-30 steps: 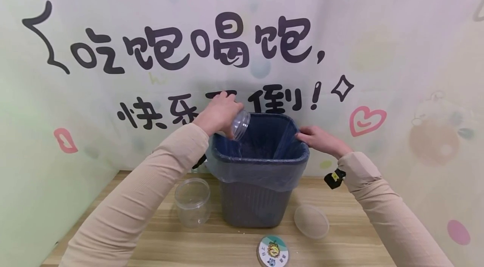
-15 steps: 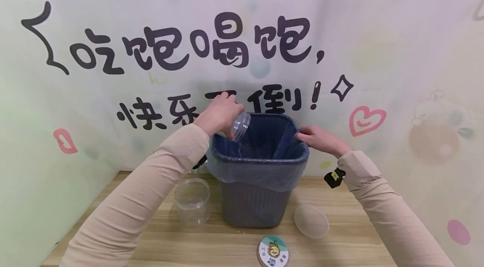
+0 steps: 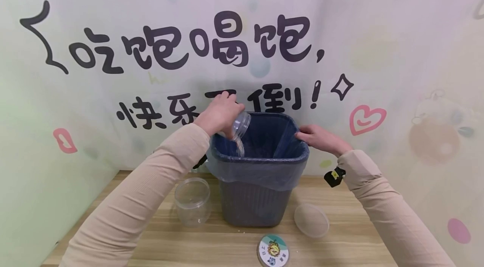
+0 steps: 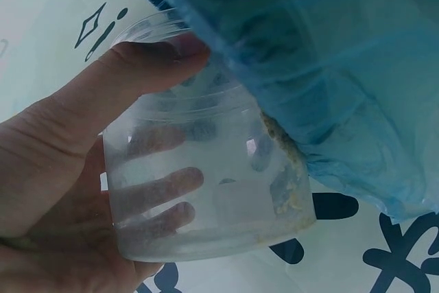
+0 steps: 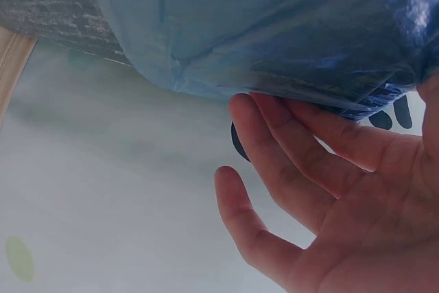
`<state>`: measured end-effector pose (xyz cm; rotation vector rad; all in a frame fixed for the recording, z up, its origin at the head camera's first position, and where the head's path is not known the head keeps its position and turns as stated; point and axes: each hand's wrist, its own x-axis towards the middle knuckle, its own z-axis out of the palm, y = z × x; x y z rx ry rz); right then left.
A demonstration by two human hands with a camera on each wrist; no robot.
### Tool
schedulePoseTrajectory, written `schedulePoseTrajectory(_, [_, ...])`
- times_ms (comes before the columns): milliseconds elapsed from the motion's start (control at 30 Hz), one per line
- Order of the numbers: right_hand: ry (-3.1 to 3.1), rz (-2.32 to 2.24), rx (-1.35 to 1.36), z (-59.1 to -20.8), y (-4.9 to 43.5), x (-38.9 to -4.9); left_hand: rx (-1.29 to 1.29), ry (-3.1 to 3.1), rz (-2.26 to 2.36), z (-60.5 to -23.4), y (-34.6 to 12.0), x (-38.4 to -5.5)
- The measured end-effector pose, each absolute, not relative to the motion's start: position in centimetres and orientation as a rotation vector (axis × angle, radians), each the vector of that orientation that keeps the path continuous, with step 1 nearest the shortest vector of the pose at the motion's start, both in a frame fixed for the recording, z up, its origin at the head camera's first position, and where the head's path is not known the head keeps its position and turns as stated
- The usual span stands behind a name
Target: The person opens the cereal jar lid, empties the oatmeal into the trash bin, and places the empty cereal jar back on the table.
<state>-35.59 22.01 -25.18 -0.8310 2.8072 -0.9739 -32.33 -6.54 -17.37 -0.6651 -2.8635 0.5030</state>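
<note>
My left hand (image 3: 219, 113) grips a clear plastic jar (image 3: 240, 125), tipped over the left side of a dark trash bin (image 3: 253, 206). A thin stream of pale grains (image 3: 240, 148) falls from its mouth into the bin. In the left wrist view, my thumb and fingers wrap the jar (image 4: 206, 221), and tan residue (image 4: 291, 190) clings along its lower wall. A blue bag (image 3: 261, 174) lines the bin and folds over the rim. My right hand (image 3: 319, 138) holds the bin's right rim; in the right wrist view, its fingers (image 5: 295, 142) lie outside against the bag.
A second clear jar (image 3: 193, 204), uncovered, stands on the wooden table (image 3: 166, 244) left of the bin. To the bin's right lies a clear round lid (image 3: 311, 221). A round lid with a printed label (image 3: 273, 251) lies in front. A printed wall sheet (image 3: 378, 48) hangs close behind.
Pale grains now pour from the tilted jar, where none showed falling before. Both hands and the bin have stayed nearly in place.
</note>
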Motion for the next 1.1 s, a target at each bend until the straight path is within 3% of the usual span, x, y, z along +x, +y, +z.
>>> schedulePoseTrajectory(1100, [2.812, -0.966, -0.831, -25.06, 21.93, -35.52, -0.664, -2.891, 0.527, -17.34, -6.20, -32.24])
